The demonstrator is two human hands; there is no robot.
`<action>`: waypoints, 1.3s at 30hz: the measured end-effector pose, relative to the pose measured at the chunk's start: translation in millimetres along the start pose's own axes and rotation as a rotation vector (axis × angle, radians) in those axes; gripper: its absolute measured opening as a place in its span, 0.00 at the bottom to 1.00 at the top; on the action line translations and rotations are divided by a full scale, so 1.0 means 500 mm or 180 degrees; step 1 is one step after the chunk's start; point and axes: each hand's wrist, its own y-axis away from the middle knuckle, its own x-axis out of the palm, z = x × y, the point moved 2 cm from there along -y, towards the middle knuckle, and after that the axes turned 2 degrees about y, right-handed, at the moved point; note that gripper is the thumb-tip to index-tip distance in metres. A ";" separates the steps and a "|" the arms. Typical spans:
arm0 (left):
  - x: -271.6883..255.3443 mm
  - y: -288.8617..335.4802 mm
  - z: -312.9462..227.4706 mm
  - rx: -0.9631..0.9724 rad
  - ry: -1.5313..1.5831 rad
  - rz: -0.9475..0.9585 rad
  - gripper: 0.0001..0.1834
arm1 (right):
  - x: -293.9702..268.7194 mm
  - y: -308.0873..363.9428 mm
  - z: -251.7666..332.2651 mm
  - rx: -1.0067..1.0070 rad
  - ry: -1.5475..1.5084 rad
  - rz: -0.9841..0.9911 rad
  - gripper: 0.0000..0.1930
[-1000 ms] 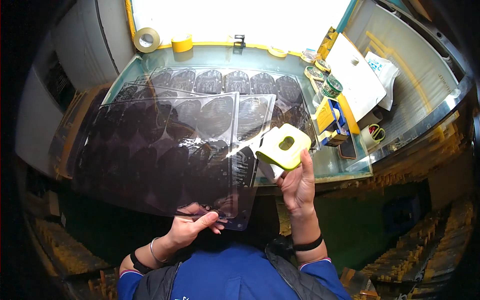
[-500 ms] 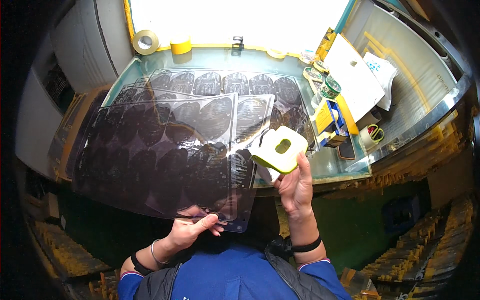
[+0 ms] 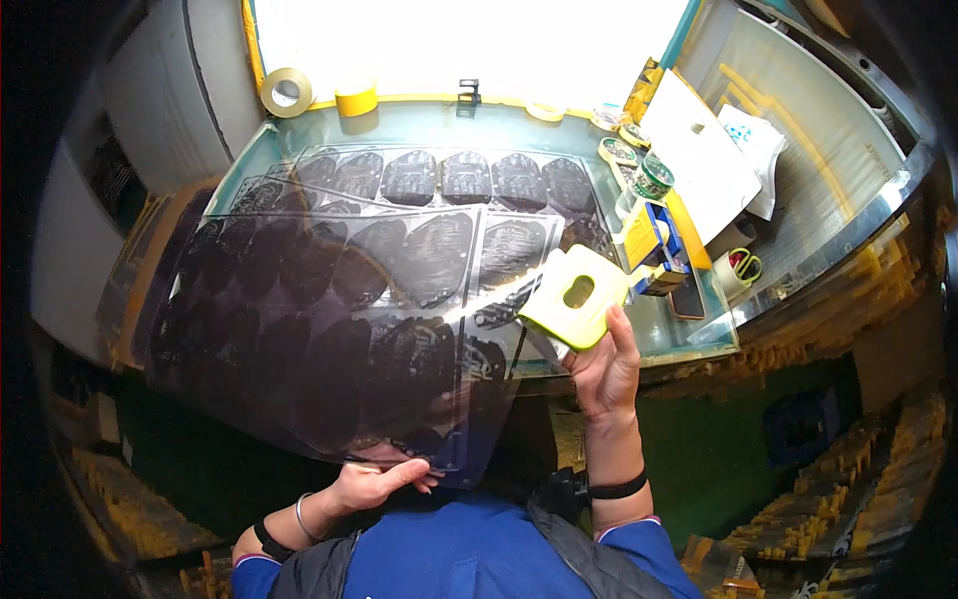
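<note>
My left hand (image 3: 377,486) pinches the near edge of a large see-through film sheet (image 3: 399,344), thumb on top and fingers underneath. Rows of dark rounded patterns cover the sheet, which hangs past the glass tabletop (image 3: 559,122) toward me. More patterned film (image 3: 489,181) lies beneath and behind it. In my right hand (image 3: 609,369) is a pale block with a lime-green edge and an oval hole (image 3: 577,292), held at its near right corner. Something whitish shows under the block, by the film's right edge; I cannot tell whether it touches the film.
Tape rolls (image 3: 286,92) stand along the glowing panel (image 3: 459,45) at the back. More rolls (image 3: 654,178), a blue-and-yellow tape dispenser (image 3: 659,250), a phone (image 3: 687,299) and scissors with green handles (image 3: 745,266) are on the right. A white board (image 3: 702,150) leans there.
My right hand has carried the block slightly right. The film's near edge and my left hand have dropped a little toward me, with the grip kept.
</note>
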 end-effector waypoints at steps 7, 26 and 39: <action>-0.014 0.042 0.013 -0.0103 -0.0940 -0.0071 0.10 | 0.004 -0.018 0.033 -0.0282 0.0020 -0.0227 0.27; -0.020 0.075 0.011 -0.0222 -0.1322 -0.0192 0.10 | -0.018 -0.058 0.031 -0.0401 -0.0375 -0.0543 0.31; -0.016 0.066 -0.004 -0.0150 -0.0983 -0.0332 0.08 | -0.014 -0.029 0.029 -0.0326 -0.0156 -0.0277 0.23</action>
